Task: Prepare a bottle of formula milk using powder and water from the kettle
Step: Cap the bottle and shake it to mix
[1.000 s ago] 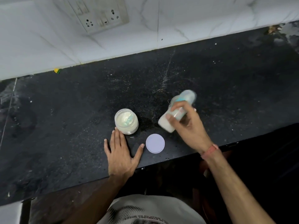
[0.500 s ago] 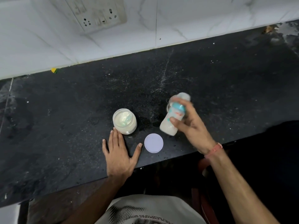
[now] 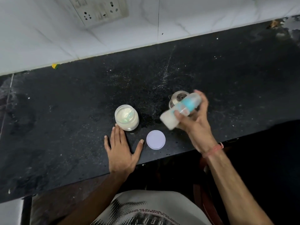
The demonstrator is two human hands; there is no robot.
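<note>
The right hand (image 3: pixel 197 125) grips the blurred, tilted bottle (image 3: pixel 179 110), partly hiding a steel cup (image 3: pixel 176 98) behind it. The left hand (image 3: pixel 121 150) lies flat on the desk (image 3: pixel 65 127), fingertips touching the open powder jar (image 3: pixel 127 117); its lid (image 3: pixel 155 139) lies just beside the thumb.

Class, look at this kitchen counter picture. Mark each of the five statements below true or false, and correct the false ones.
1. The right hand grips the bottle. True.
2. The jar has its lid on. False: the jar is open, and the lid lies flat on the counter beside it.
3. The left hand lies flat on the counter with straight fingers. True.
4. The bottle stands upright on the counter. False: it is tilted and held above the counter.
5. The lid lies to the left of the left hand. False: it lies between the two hands, right of the left thumb.
</note>
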